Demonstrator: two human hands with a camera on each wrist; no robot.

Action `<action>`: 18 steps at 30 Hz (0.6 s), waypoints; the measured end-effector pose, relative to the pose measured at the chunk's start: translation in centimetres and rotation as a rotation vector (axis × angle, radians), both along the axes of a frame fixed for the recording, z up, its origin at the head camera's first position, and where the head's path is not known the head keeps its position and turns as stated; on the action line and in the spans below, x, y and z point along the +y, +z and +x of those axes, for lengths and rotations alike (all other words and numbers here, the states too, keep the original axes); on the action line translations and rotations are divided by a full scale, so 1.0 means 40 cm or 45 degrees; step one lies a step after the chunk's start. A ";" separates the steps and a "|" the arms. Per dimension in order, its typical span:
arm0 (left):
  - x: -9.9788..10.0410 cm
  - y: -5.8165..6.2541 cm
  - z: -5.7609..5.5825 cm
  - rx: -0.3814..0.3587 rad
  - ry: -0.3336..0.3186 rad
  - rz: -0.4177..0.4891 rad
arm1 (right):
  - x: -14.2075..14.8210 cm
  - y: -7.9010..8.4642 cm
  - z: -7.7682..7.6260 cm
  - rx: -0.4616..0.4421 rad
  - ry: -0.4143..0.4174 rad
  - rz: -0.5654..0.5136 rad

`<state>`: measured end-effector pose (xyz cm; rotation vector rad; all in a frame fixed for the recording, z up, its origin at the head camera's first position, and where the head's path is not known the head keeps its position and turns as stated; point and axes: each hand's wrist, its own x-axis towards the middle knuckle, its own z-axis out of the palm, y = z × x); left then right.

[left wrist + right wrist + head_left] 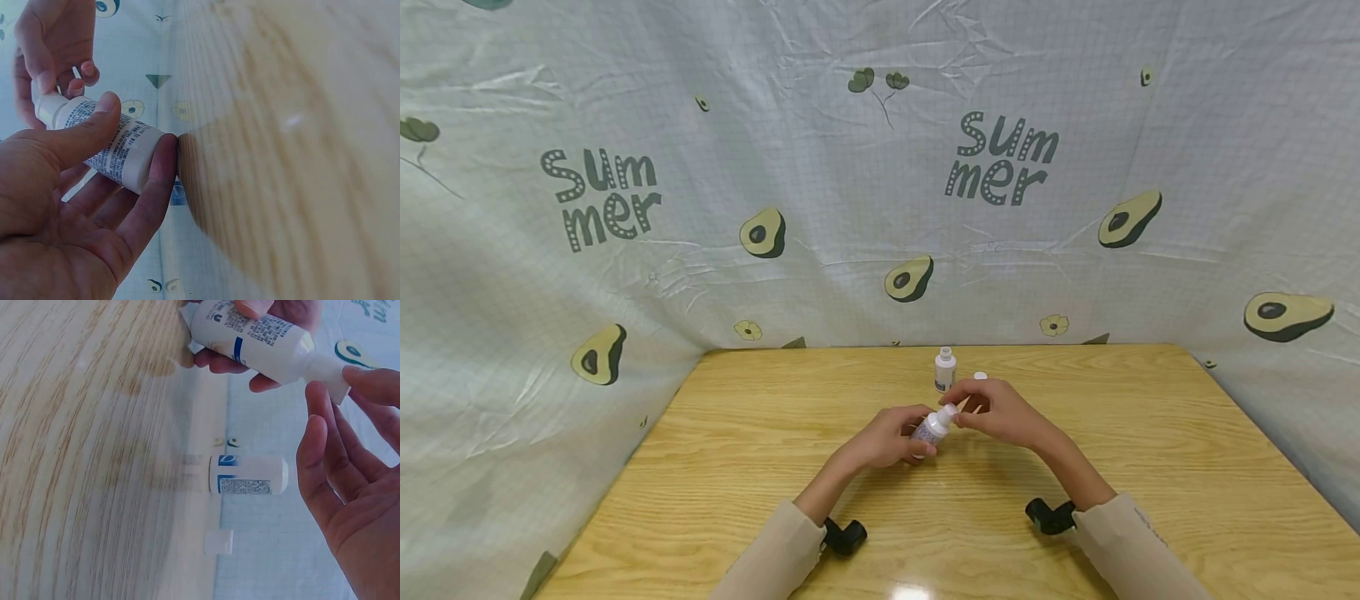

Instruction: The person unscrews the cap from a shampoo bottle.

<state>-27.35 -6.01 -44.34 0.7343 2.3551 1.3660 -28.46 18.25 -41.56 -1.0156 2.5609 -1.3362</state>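
Observation:
A small white bottle with a printed label lies tilted in my left hand. In the left wrist view, the thumb presses on the label while the fingers support the bottle from below. My right hand pinches the white cap at the bottle's neck between thumb and fingertip, and its other fingers are loosely bent. Behind the hands stands a second white bottle, upright, its threaded neck bare. To the right of that one, a loose white cap sits on the table.
The wooden table runs back to a pale curtain printed with avocados and lettering. Black devices are strapped at both wrists, close over the tabletop.

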 end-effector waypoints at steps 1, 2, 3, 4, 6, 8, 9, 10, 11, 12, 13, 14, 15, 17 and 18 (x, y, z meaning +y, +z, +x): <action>0.000 0.000 0.000 0.000 0.000 -0.003 | 0.000 0.000 0.000 0.005 0.006 -0.004; 0.000 0.000 0.001 -0.001 0.000 -0.002 | 0.000 -0.001 -0.001 0.010 0.010 -0.007; 0.000 0.000 0.001 -0.002 -0.001 -0.002 | 0.001 -0.002 -0.002 0.019 0.012 -0.007; 0.000 0.000 0.001 -0.003 0.000 -0.002 | 0.000 -0.003 -0.002 0.027 0.012 -0.006; 0.000 0.000 0.001 -0.002 0.000 -0.002 | -0.001 -0.003 -0.001 0.043 0.001 -0.002; 0.000 -0.001 0.000 0.002 0.001 -0.005 | -0.003 -0.002 0.000 0.050 -0.026 0.013; 0.000 -0.001 0.000 0.004 0.002 -0.008 | -0.004 -0.002 0.000 0.046 -0.046 0.020; 0.000 -0.002 0.000 0.007 0.003 -0.010 | -0.006 -0.001 0.002 0.036 -0.069 0.028; 0.001 -0.002 -0.001 0.009 0.004 -0.013 | -0.008 0.000 0.002 0.026 -0.090 0.035; 0.001 -0.003 -0.001 0.009 0.005 -0.015 | -0.009 0.000 0.003 0.011 -0.106 0.042; 0.002 -0.003 -0.001 0.009 0.006 -0.016 | -0.010 0.001 0.004 -0.001 -0.122 0.049; 0.002 -0.003 -0.001 0.008 0.007 -0.016 | -0.011 0.001 0.004 -0.010 -0.133 0.053; 0.002 -0.003 -0.001 0.008 0.008 -0.017 | -0.012 0.001 0.004 -0.022 -0.139 0.054; 0.003 -0.002 -0.001 0.009 0.008 -0.016 | -0.013 0.001 0.005 -0.031 -0.136 0.054; 0.003 -0.002 0.000 0.009 0.009 -0.016 | -0.012 0.001 0.005 -0.031 -0.132 0.054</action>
